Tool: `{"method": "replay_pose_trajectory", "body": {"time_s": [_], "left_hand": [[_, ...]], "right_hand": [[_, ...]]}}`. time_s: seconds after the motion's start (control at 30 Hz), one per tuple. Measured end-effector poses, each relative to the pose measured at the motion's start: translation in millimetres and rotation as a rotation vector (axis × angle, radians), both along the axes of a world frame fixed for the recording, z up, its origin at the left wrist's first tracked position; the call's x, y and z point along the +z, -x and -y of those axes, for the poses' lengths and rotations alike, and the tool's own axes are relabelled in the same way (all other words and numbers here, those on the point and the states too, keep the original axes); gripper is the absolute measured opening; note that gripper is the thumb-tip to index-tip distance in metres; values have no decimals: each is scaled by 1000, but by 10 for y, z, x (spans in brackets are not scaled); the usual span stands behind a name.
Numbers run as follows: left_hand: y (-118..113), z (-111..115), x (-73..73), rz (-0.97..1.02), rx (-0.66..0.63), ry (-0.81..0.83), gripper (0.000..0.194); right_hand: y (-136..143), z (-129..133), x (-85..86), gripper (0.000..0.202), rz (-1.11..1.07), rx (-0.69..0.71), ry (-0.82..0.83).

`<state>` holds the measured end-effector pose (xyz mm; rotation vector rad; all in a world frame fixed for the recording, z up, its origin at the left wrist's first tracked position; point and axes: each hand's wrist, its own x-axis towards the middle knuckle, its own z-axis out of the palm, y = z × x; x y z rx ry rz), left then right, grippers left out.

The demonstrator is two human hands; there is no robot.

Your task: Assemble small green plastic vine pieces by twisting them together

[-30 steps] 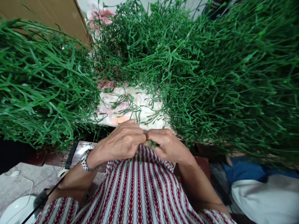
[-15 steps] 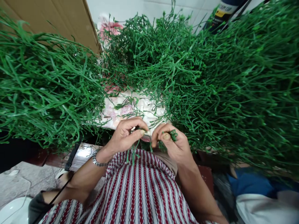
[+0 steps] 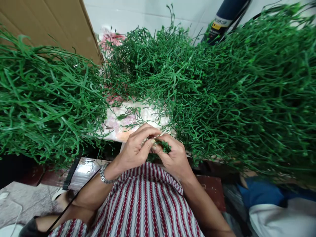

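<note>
My left hand, with a metal watch band at the wrist, is closed in a pinch at the table's front edge; what its fingertips grip is hidden. Its fingertips touch those of my right hand. That hand is closed around a small bunch of green stems, whose tips show between thumb and fingers. Just beyond both hands, a few loose stems lie on the floral tablecloth.
Large heaps of green stems stand at the left, the back and the right. A cardboard box is at back left, a dark bottle at the back. Blue and white clothing shows lower right.
My hands have come together, the right moving left to meet the left. The pieces that hung below my left hand no longer show. The view has shifted slightly.
</note>
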<state>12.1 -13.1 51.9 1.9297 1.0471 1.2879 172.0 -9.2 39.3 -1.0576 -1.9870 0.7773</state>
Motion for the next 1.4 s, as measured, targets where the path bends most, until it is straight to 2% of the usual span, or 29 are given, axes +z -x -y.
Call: {"method": "replay_pose_trajectory", "body": {"time_s": [0.1,0.23,0.33,0.5,0.77,0.83,0.9,1.03,1.1,1.17,1.27,1.4], "left_hand": [[59,-16,85,-221,-63,-68,23],[100,-48,162,-627,-143,-50,19],[103,-61,165,-742,-176,-50,22],[129,-72,135,-701,-228,-82,23],[164,-63,138,-619,-316,-104,23],[158,-49,114,-541,-315,-99,23],[152,-39,80,-429,-341,-75,23],[142,-42,21,-146,-453,-14,19],[138,-47,12,-94,-431,-2,17],[135,-44,16,-148,-351,-25,15],[134,-16,30,-328,-226,-104,16],[116,51,33,-562,-96,-188,18]], "right_hand": [[-60,-23,20,8,5,9,-31],[-105,-52,47,8,88,74,-87],[-112,-49,53,11,183,155,-105],[-135,-22,47,12,279,203,-75],[-176,-38,112,13,211,262,30],[-174,-48,136,17,124,295,87],[-160,-46,126,21,-7,351,212],[-110,-13,6,30,-364,458,556],[-92,-1,-53,31,-496,431,635],[-89,-4,-74,30,-479,358,616],[-103,-22,-46,30,-262,259,484],[-118,-30,-16,33,-120,218,386]]}}
